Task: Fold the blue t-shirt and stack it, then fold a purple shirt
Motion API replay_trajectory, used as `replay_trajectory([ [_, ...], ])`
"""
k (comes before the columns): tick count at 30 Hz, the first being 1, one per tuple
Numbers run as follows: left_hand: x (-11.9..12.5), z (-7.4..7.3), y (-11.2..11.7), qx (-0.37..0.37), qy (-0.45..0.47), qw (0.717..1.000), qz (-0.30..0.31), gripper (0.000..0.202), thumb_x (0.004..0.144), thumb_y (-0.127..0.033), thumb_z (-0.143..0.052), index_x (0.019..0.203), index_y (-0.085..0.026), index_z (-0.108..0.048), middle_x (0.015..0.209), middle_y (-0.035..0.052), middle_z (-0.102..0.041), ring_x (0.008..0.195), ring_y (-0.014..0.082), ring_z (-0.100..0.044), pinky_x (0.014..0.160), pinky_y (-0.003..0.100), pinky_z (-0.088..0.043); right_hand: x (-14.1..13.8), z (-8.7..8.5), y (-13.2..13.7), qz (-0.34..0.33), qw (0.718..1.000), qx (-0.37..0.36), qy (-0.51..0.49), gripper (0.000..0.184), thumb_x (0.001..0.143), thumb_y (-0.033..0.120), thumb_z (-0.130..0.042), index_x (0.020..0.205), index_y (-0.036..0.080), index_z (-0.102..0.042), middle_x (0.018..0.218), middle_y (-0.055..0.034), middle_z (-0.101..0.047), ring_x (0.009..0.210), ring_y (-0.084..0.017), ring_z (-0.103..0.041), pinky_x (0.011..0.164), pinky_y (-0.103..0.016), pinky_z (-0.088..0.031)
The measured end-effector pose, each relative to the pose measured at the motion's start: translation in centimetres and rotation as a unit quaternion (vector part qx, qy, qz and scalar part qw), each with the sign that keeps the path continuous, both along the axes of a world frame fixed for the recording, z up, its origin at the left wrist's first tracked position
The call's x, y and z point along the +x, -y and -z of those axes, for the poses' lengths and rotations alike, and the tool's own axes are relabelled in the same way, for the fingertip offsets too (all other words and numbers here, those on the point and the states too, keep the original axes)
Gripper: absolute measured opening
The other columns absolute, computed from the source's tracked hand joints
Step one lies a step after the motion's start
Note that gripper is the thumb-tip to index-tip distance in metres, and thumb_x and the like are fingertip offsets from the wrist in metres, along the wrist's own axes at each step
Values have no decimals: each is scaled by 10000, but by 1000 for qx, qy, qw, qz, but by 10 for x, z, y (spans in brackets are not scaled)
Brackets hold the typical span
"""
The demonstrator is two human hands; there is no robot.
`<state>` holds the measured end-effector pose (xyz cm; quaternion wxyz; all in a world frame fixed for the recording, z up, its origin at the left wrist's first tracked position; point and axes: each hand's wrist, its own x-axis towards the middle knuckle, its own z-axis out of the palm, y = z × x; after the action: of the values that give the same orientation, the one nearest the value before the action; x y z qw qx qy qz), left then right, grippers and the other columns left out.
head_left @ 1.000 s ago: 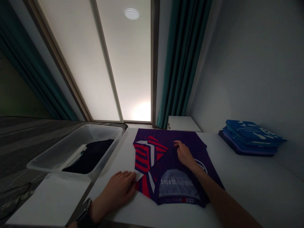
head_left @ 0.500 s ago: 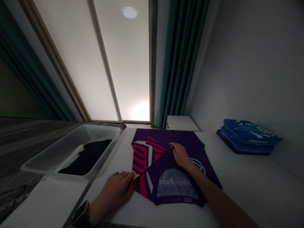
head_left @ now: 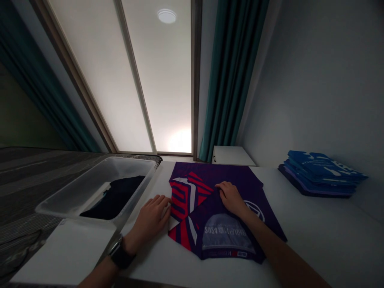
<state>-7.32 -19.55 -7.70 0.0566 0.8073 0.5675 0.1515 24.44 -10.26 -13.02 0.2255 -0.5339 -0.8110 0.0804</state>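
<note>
A purple shirt [head_left: 228,172] with red and white stripes lies on the white table, one side folded inward at a slant. Its collar end, with a greyish inner panel and mirrored lettering, faces me. My left hand [head_left: 153,214] is open at the shirt's left edge, fingertips touching or very near the striped sleeve, thumb apart. On the middle of the shirt rests my right hand [head_left: 231,197], open, its fingers pointing left over the inner end of the striped fold. A dark smartwatch [head_left: 122,254] is on my left wrist.
To the left stands a translucent plastic bin [head_left: 57,205] with dark cloth [head_left: 120,198] inside. A stack of folded blue and purple clothes [head_left: 321,172] lies at the right by the wall. Beyond the table are a white cabinet [head_left: 232,156] and teal curtains [head_left: 237,80].
My left hand has moved up along the shirt's left edge, away from the lower corner of the fold. My right hand stays in place on the shirt. The view has shifted slightly.
</note>
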Motion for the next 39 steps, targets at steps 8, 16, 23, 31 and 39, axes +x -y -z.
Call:
replay_trajectory([
  [8, 7, 16, -61, 40, -12, 997, 60, 459, 989, -351, -343, 1408, -198, -452, 1465, 102, -453, 1328, 257, -421, 1098, 433, -348, -14, -6, 13, -110, 993, 39, 18, 428, 959, 210, -377, 1369, 202, -498, 1396, -91, -526, 1305, -203, -442, 1107, -415, -313],
  [16, -1, 48, -61, -10, -48, 995, 85, 565, 985, -501, -333, 1496, -262, -317, 1568, 74, -292, 1442, 253, -259, 1178, 477, -206, -22, -10, 26, -183, 977, -72, 85, 531, 993, 432, -348, 1507, 323, -271, 1571, -22, -281, 1460, -191, -180, 1183, -479, -130],
  [23, -17, 45, -78, 21, 5, 1000, -11, 517, 1001, -415, -280, 1446, -179, -398, 1473, 95, -451, 1359, 232, -393, 1124, 419, -318, -19, -18, 25, -192, 966, -132, 112, 567, 983, 551, -280, 1506, 332, -262, 1600, -19, -162, 1475, -203, -87, 1189, -475, -39],
  [31, -13, 29, -119, -4, 56, 989, -138, 317, 932, -329, -388, 933, -199, -677, 1117, 74, -652, 1089, 244, -565, 940, 388, -422, -18, -18, 25, -195, 966, -131, 105, 565, 974, 571, -297, 1497, 356, -278, 1601, -12, -166, 1475, -210, -93, 1188, -480, -51],
  [39, -14, 41, -127, 10, 47, 987, -150, 272, 905, -378, -452, 835, -196, -642, 1177, 86, -607, 1131, 267, -522, 960, 434, -389, -18, -19, 25, -190, 968, -124, 103, 560, 975, 536, -337, 1499, 347, -282, 1597, -13, -190, 1472, -204, -115, 1190, -476, -69],
])
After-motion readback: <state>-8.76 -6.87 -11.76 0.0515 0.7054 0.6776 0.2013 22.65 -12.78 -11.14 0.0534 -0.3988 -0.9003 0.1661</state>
